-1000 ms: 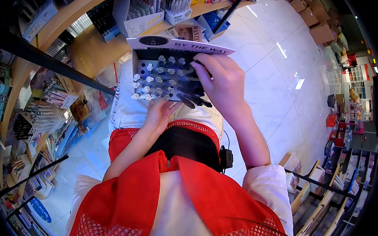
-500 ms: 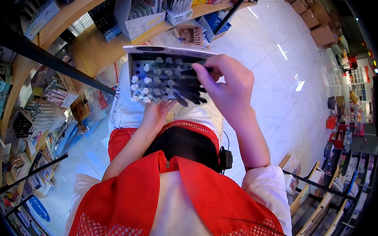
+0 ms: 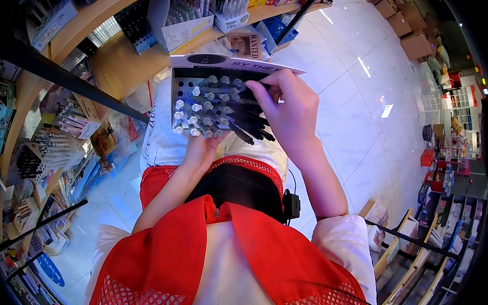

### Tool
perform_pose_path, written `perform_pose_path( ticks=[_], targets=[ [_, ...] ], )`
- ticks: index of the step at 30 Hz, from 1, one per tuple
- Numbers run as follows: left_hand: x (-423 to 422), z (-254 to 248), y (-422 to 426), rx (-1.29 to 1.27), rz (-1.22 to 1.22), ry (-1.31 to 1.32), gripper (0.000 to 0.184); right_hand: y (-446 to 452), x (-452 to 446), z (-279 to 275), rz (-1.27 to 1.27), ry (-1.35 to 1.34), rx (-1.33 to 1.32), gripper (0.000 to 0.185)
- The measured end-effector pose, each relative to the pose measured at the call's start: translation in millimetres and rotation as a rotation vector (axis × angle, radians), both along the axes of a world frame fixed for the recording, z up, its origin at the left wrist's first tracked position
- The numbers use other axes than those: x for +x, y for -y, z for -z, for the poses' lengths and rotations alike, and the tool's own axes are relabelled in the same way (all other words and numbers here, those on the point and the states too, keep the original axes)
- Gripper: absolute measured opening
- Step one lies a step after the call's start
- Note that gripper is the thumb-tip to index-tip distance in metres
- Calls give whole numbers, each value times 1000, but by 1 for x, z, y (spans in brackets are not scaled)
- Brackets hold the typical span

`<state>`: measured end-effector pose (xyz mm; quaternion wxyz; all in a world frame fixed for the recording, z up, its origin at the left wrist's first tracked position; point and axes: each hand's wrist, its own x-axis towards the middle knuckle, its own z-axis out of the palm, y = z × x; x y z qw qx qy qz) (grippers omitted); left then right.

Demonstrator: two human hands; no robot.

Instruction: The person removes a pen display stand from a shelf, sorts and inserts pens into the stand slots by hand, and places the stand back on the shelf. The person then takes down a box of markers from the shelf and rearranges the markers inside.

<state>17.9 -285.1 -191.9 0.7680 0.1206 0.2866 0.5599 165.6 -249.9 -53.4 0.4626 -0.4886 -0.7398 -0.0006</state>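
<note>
A pen display box with a raised header card sits over my lap, its holes filled with several clear-capped pens at the left and black pens at the right. A few holes at its upper left hold no pen. My left hand is closed on the underside of the box, its fingertips mostly hidden beneath. My right hand is at the box's right edge, thumb and fingers pinched near the black pens; what lies between them is too dark to make out.
A wooden shelf with boxes of pens curves along the left and top. A black metal bar crosses the upper left. Cardboard boxes stand at the upper right, and shelf racks at the lower right. White tiled floor shows between.
The box tilted and its header card tipped down, then came back up, now slightly lower and further right. My right hand moved right with it, then back left.
</note>
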Motion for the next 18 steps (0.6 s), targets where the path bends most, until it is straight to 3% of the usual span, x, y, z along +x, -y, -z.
perform_pose_path(
  ticks=[18],
  targets=[
    [-4, -2, 1, -15, 32, 22, 37, -3, -2, -9, -109, 168, -163, 15]
  ],
)
